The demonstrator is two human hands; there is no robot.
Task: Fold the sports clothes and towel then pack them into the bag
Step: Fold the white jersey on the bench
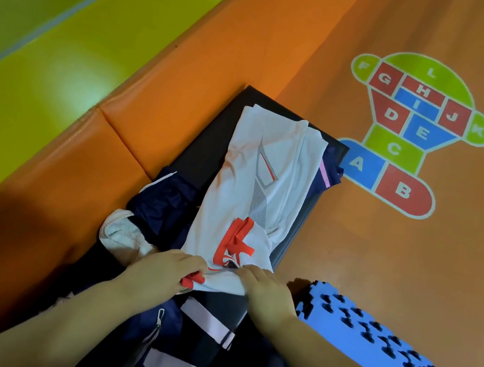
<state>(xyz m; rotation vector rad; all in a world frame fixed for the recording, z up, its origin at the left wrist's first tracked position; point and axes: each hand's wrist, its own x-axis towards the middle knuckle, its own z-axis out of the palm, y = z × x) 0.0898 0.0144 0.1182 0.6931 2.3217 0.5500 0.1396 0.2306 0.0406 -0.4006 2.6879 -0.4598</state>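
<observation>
Item: white jersey (253, 185), laid lengthwise on black desk (201, 150); near hem gripped by curled fingers of left hand (164, 270) and right hand (270, 292), seemingly to draw it flat for folding.

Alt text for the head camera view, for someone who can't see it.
A left hand and right hand grip the near edge of a white sports shirt laid on a black mat over navy clothes. A hopscotch print marks the orange floor.

Smooth white cloth shirt (252, 191), glossy orange padding (187, 83), blue foam mat (399, 350)
</observation>
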